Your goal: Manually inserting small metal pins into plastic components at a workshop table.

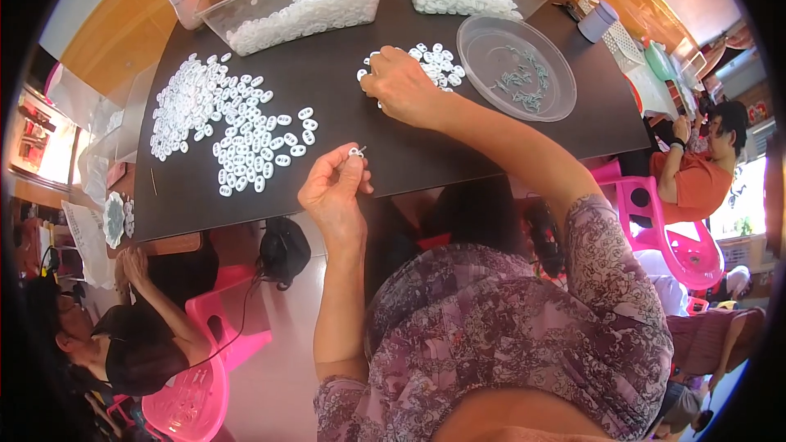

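My left hand is closed at the table's front edge, pinching a small white oval plastic piece between thumb and forefinger. A short thin grey bit sticks out beside that piece. Farther off, my right hand reaches down to a small pile of white two-holed oval pieces, its fingers bunched together. What the right fingertips hold, if anything, is hidden. To the right of that pile stands a round clear plastic tub with small grey-green bits inside.
A large heap of white pieces spreads over the left of the dark table. Two clear bins of white pieces line the back. A pale bottle and a lilac-capped container flank them. People sit left and right.
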The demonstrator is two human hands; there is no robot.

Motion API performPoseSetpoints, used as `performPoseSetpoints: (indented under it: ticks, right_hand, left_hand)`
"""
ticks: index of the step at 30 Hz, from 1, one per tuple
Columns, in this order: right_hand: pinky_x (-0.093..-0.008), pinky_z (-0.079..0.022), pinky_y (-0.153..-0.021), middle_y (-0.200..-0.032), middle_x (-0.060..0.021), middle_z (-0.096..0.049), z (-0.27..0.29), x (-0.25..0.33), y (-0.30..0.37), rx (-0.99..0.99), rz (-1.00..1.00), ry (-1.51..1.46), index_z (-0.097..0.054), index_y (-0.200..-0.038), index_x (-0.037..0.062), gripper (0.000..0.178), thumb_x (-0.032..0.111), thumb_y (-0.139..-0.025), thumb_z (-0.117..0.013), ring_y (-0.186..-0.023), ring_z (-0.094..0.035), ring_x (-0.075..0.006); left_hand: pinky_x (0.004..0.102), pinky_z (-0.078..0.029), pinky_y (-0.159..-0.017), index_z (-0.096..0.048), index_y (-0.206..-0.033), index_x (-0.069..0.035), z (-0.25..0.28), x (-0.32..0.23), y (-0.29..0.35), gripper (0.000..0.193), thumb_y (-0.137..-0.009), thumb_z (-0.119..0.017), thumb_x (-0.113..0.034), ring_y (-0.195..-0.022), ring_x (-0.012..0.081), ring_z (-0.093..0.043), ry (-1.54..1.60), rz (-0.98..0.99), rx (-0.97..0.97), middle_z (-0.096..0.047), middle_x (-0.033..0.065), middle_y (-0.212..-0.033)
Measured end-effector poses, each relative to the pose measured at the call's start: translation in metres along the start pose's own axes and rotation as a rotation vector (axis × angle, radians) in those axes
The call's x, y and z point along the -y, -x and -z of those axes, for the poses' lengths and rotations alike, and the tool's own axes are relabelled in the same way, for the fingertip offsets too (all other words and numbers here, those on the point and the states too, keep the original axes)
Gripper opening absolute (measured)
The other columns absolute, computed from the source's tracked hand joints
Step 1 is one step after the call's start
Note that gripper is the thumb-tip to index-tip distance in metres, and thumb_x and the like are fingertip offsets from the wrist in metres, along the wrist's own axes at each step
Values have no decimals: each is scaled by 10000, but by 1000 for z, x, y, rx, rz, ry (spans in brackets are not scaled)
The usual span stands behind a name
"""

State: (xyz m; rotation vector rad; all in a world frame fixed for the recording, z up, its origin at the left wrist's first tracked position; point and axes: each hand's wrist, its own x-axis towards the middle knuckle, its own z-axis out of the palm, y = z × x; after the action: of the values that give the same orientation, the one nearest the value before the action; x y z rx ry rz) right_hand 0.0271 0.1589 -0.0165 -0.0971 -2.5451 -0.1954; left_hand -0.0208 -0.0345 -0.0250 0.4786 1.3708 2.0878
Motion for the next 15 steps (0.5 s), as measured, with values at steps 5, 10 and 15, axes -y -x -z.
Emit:
performPoseSetpoints:
  ticks: [5,10,15]
  right_hand:
    - [-355,-418,-645,-715,-91,-507,-5,-2,-7,18,37,62,-583,-681,35,121,18,-571,-631,-736,-486,-255]
    - [-365,-423,-644,-717,-97,-529,8,7,-2,-57,22,0,-581,-692,30,69,21,-634,-617,-736,-503,-260]
    - [-274,-435,-581,-731,-79,-626,37,30,12,88,-563,-884,-631,-852,15,90,74,-785,-618,-712,-600,-146]
  left_hand:
    - [213,-428,-479,-621,-920,59,1,1,-1,112,-816,-602,22,-576,110,-540,42,15,14,-599,72,-739]
    - [211,-428,-478,-620,-919,62,0,-2,0,113,-826,-604,0,-571,114,-543,45,17,18,-606,81,-739]
    - [226,-432,-462,-624,-910,63,0,-6,2,138,-836,-621,-53,-542,124,-548,32,37,-9,-621,110,-722]
